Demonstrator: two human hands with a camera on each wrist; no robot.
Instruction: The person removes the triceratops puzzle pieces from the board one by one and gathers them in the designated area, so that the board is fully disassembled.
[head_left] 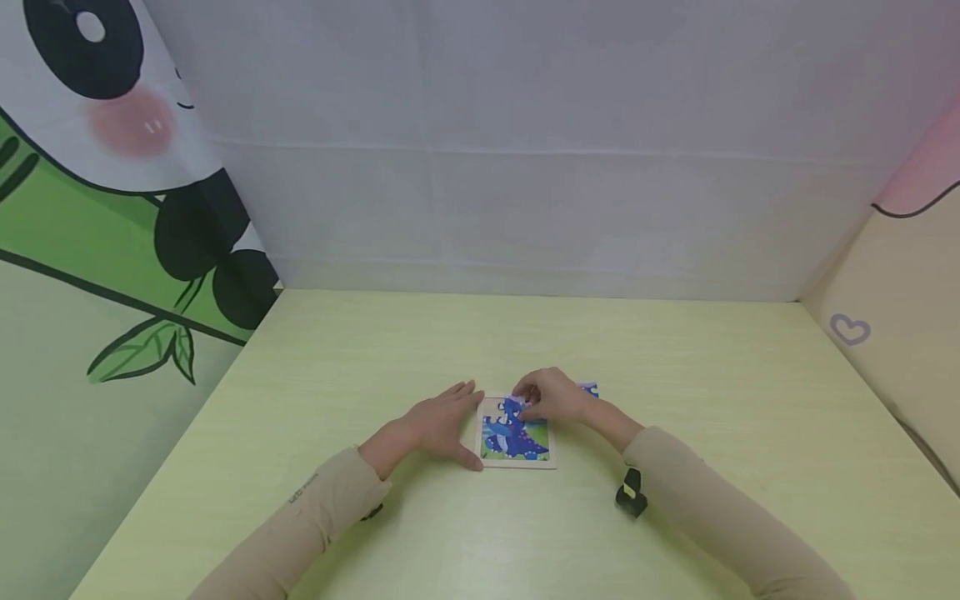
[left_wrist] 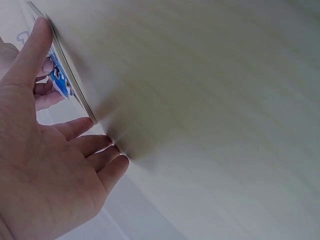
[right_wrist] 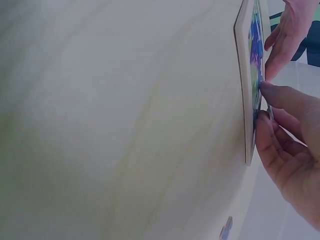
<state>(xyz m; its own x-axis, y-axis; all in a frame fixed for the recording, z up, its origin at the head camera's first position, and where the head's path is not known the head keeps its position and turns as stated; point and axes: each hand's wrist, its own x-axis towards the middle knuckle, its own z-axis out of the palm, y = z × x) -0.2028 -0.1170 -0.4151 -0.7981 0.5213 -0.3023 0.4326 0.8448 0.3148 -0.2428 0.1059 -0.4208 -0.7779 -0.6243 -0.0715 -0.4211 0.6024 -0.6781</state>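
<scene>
A jigsaw puzzle with a blue dinosaur picture sits in a pale wooden frame [head_left: 517,465] on the table. My left hand [head_left: 441,423] is spread along the frame's left side, thumb by the near corner and index finger by the far one. In the left wrist view its fingertips reach down to the table. Over the upper part of the puzzle, my right hand [head_left: 557,395] pinches a thin puzzle piece [right_wrist: 270,112] between thumb and fingers, hiding most of it. Bare wood shows at the puzzle's upper left.
A loose puzzle piece [head_left: 590,388] lies on the table [head_left: 720,375] behind the right wrist. A black strap-on device [head_left: 631,493] hangs under the right sleeve. A pale wall [head_left: 540,225] rises behind the table, with painted panels at both sides.
</scene>
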